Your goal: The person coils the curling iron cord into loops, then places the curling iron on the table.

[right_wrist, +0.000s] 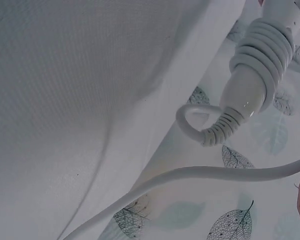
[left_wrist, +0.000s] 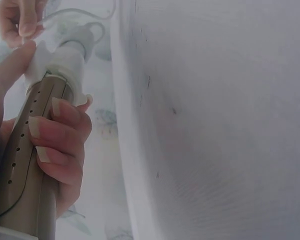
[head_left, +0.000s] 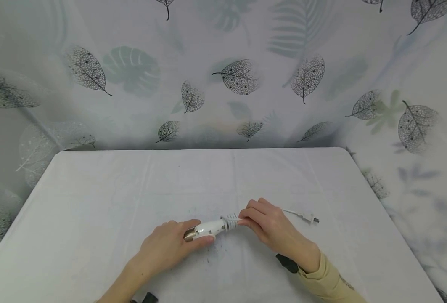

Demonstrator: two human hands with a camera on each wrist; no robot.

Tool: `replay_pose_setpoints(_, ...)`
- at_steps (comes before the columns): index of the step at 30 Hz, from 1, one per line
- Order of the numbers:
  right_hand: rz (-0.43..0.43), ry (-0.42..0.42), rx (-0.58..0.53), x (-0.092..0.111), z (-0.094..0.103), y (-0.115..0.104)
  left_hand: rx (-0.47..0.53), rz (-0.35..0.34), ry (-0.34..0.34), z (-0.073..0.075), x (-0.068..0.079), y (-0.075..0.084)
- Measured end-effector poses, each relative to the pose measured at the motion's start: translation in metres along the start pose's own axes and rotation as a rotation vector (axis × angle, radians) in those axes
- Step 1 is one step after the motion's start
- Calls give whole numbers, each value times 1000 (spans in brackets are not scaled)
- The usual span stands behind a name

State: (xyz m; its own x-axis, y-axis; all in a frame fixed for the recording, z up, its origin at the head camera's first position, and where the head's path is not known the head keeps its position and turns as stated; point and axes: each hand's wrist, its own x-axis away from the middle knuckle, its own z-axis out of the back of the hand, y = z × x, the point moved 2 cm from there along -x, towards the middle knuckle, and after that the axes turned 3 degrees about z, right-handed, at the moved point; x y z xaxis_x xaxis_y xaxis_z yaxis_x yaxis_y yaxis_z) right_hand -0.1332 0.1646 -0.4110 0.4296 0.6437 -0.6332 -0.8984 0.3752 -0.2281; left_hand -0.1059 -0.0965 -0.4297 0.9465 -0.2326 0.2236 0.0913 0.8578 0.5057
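A curling iron (head_left: 210, 228) with a white handle and a gold-brown barrel (left_wrist: 32, 145) lies slantwise between the two hands. My left hand (head_left: 165, 245) grips it around the barrel, thumb on one side and fingers curled round the other. Several turns of white cord (right_wrist: 262, 55) are wound about the handle. With thumb and fingers, my right hand (head_left: 268, 223) pinches the cord just past these turns. From there the free cord (right_wrist: 210, 172) runs on to a two-pin plug (head_left: 314, 219) at the right.
The hands work over a white cloth-covered table (head_left: 106, 189). Behind it hangs a leaf-patterned curtain (head_left: 208, 50), which also runs down both sides. A dark strap piece (head_left: 286, 263) shows at the right wrist, another (head_left: 149, 298) near the left forearm.
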Motion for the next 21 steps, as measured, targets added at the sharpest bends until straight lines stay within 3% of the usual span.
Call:
replay_pose_setpoints(10, 21, 5, 6, -2, -9, -6, 2, 73, 50, -1, -1, 2)
replay_pose_setpoints(21, -26, 18, -24, -1, -6, -3, 75, 138, 97, 6, -1, 1)
